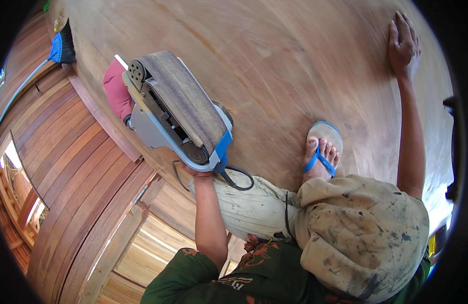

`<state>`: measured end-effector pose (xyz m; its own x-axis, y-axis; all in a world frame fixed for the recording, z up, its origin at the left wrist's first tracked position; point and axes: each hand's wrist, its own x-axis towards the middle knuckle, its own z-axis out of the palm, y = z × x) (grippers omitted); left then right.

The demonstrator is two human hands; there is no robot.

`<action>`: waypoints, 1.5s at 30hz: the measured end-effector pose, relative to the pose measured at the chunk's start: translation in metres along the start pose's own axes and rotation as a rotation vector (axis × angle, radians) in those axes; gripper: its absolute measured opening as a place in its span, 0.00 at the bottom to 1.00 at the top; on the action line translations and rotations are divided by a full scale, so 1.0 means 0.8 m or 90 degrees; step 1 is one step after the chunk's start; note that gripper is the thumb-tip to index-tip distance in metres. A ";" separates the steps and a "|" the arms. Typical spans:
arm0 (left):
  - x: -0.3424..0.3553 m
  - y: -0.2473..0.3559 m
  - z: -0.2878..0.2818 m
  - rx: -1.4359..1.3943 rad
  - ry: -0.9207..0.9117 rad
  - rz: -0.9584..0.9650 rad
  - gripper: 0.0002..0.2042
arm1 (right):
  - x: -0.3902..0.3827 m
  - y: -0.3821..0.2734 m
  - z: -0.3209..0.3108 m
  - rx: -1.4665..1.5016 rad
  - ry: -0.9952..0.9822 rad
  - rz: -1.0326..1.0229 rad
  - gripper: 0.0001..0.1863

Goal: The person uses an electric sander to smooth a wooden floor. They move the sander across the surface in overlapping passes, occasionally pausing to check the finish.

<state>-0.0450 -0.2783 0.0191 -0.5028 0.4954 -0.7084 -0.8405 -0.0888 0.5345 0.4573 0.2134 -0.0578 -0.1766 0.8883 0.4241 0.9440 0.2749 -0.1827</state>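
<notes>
A belt sander (pixel 181 109) is turned so that its worn grey-brown belt and rollers face me. My left hand (pixel 194 171) holds it at its rear end, by the blue part. Most of the left hand's fingers are hidden behind the machine. A reddish dust bag (pixel 117 90) sticks out at the sander's far side, and a black cord (pixel 239 186) loops from its rear. My right hand (pixel 406 48) rests at the upper right on a broad wooden surface (pixel 284 66), fingers stretched out, holding nothing.
My foot in a blue-strapped sandal (pixel 322 152) stands on the wood, by my stained trouser knee (pixel 360 228). A blue broom (pixel 61 48) leans at the far left along reddish plank boards (pixel 67 167). Pale wooden panels (pixel 148 248) lie at the lower left.
</notes>
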 end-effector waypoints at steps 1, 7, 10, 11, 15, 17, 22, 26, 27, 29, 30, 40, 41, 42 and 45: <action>0.000 -0.003 0.001 0.012 0.002 0.003 0.42 | 0.000 0.001 -0.002 -0.004 -0.001 0.000 0.24; -0.003 -0.002 -0.001 -0.019 -0.051 0.009 0.40 | -0.002 0.014 0.010 -0.019 0.022 -0.012 0.24; -0.004 -0.001 -0.002 -0.036 -0.098 0.011 0.39 | -0.006 0.020 0.016 -0.020 0.030 -0.013 0.24; -0.005 -0.002 -0.001 -0.035 -0.110 0.010 0.38 | -0.007 0.022 0.017 -0.029 0.025 -0.011 0.24; -0.009 -0.010 0.010 -0.022 -0.115 0.012 0.37 | -0.004 0.030 0.017 -0.043 0.015 -0.001 0.24; -0.011 -0.014 0.020 -0.023 -0.120 0.016 0.36 | -0.002 0.034 0.016 -0.040 0.017 0.000 0.23; -0.018 -0.016 0.045 -0.001 0.009 0.069 0.30 | -0.005 0.034 0.011 -0.031 -0.002 0.020 0.22; -0.015 -0.017 0.046 -0.050 -0.034 0.049 0.20 | -0.006 0.025 0.004 -0.047 -0.010 0.012 0.22; -0.013 -0.018 0.043 -0.066 -0.056 0.041 0.18 | -0.005 0.022 0.002 -0.051 -0.004 0.003 0.23; -0.009 -0.020 0.037 -0.079 -0.056 0.027 0.16 | -0.002 0.019 -0.002 -0.058 -0.015 0.002 0.22; -0.008 -0.021 0.035 -0.072 -0.036 0.024 0.15 | -0.001 0.017 -0.004 -0.060 -0.016 0.004 0.22; -0.014 -0.021 0.036 -0.089 -0.105 -0.035 0.12 | -0.003 0.022 -0.020 -0.057 -0.001 -0.020 0.21; -0.015 -0.021 0.039 -0.088 -0.116 -0.035 0.11 | -0.003 0.022 -0.021 -0.054 0.000 -0.020 0.21; -0.015 -0.022 0.042 -0.091 -0.111 -0.039 0.11 | -0.003 0.022 -0.021 -0.056 0.001 -0.014 0.21; -0.016 -0.025 0.054 -0.098 -0.093 -0.039 0.10 | 0.002 0.022 -0.022 -0.061 -0.001 -0.014 0.21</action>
<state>-0.0130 -0.2458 0.0377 -0.4243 0.6228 -0.6573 -0.8953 -0.1801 0.4073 0.4784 0.2129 -0.0449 -0.1977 0.8834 0.4250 0.9623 0.2574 -0.0875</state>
